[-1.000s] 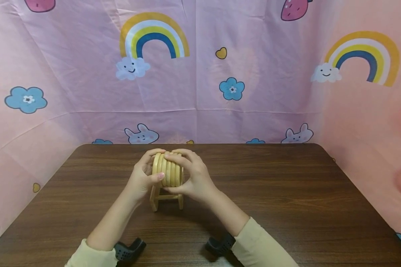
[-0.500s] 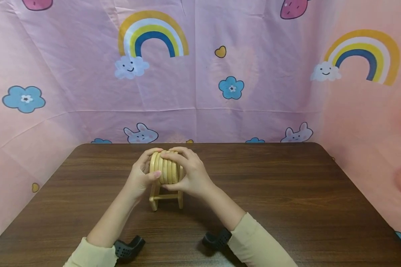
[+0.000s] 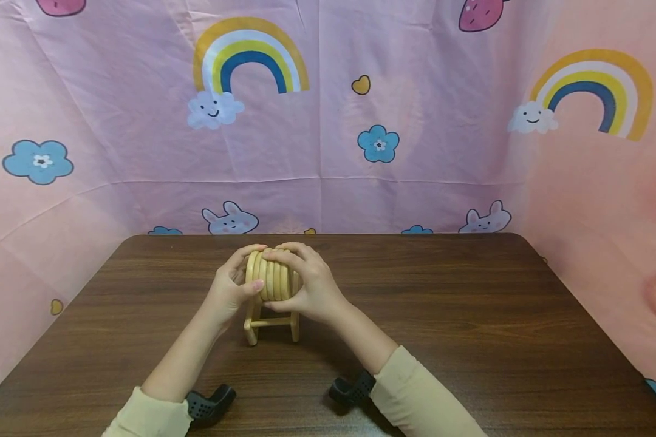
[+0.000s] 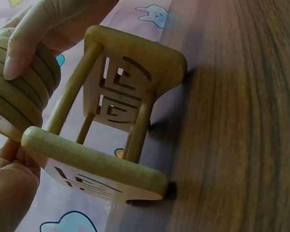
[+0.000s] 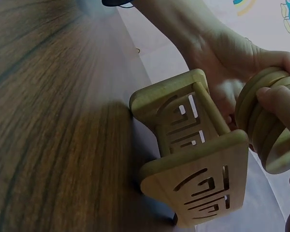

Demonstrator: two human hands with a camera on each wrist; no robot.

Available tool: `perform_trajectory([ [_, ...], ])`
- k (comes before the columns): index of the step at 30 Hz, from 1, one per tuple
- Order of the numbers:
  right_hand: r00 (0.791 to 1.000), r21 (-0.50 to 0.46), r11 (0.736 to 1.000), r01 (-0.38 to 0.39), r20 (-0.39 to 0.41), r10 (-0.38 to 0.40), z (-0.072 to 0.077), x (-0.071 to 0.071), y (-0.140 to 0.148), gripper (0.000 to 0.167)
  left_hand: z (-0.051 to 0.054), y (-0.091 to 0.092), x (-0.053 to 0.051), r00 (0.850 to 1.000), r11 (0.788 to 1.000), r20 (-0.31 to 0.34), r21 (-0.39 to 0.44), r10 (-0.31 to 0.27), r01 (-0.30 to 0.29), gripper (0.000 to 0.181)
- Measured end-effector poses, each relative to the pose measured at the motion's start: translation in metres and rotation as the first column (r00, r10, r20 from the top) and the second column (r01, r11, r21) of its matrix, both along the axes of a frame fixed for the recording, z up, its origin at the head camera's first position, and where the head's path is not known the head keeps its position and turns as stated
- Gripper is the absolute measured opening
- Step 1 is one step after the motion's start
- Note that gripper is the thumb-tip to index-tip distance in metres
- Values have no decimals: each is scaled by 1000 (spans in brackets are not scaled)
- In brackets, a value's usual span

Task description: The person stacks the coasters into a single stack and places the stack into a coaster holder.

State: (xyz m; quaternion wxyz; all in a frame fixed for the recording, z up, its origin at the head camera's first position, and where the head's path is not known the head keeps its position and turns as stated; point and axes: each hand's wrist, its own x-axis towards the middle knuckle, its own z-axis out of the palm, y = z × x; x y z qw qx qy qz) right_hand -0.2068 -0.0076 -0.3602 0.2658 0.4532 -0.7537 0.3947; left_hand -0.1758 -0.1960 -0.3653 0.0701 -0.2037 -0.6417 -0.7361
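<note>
A stack of several round wooden coasters (image 3: 273, 276) is held on its edges between both hands. My left hand (image 3: 226, 294) grips the stack's left side, thumb across the near rims. From the right, my right hand (image 3: 318, 285) holds it with fingers over the top and thumb underneath. Directly below stands a wooden coaster holder (image 3: 273, 323) on its feet. Its side panels (image 4: 135, 63) have cut-out line patterns and are joined by round rods (image 4: 75, 89). In the right wrist view the coasters (image 5: 266, 116) appear just above the holder's upper edge; whether they touch it I cannot tell.
The dark wood-grain table (image 3: 470, 328) spreads around the holder. Behind it and at the sides hangs a pink cloth (image 3: 415, 152) printed with rainbows, flowers and rabbits. A black wrist device (image 3: 212, 403) is on the left wrist, another black device (image 3: 352, 388) on the right.
The stack of coasters and my right hand have shifted slightly left and up since one second ago. Over the last half second hardly anything has moved; the coaster holder stays in place.
</note>
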Motion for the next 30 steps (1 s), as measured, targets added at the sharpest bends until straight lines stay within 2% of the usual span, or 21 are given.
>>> perform_trajectory([
  [14, 1000, 8, 1000, -3, 27, 3, -7, -4, -1, 78, -5, -2, -5, 1000, 1000, -4, -31, 7, -7, 56],
  [22, 999, 30, 1000, 9, 44, -10, -14, -4, -2, 78, -10, -5, -7, 1000, 997, -10, -77, 26, -26, 55],
  [30, 999, 32, 999, 7, 51, -8, -18, -5, -2, 78, -18, -6, -10, 1000, 998, -4, -65, 13, -13, 55],
])
